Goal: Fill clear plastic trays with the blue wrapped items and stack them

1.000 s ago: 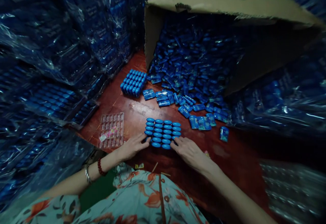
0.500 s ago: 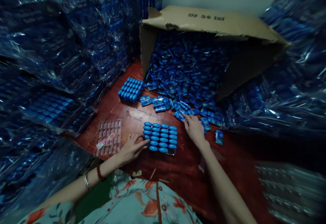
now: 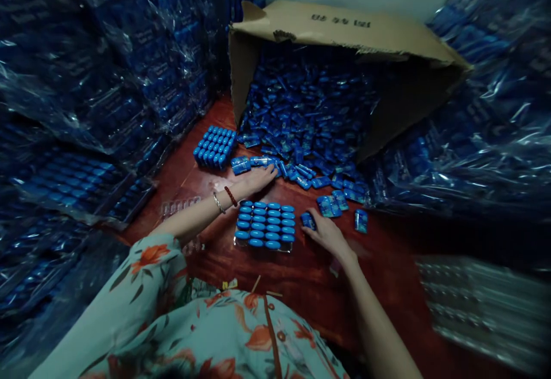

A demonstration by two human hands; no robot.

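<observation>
My right hand (image 3: 326, 232) is closed around a small blue printed container (image 3: 308, 220), just right of a clear plastic tray (image 3: 284, 247). Rows of glossy blue capsule-shaped containers (image 3: 272, 228) fill most of that tray; its front-left corner shows bare plastic. My left hand (image 3: 260, 178) reaches past the tray to the near edge of the loose pile (image 3: 297, 120). Its fingers are stretched out over the blue containers there, touching them; a firm hold does not show.
An open cardboard box (image 3: 327, 26) lies on its side, the pile spilling from it. A filled block of blue containers (image 3: 215, 146) sits at left. Under my left arm lies an empty clear tray (image 3: 178, 205). Stacked clear trays (image 3: 482, 304) stand at right; plastic-wrapped stacks (image 3: 86, 51) rise on the left.
My left hand has left the tray's left side and moved forward to the pile. My right hand has drawn a blue container back from the pile toward the tray.
</observation>
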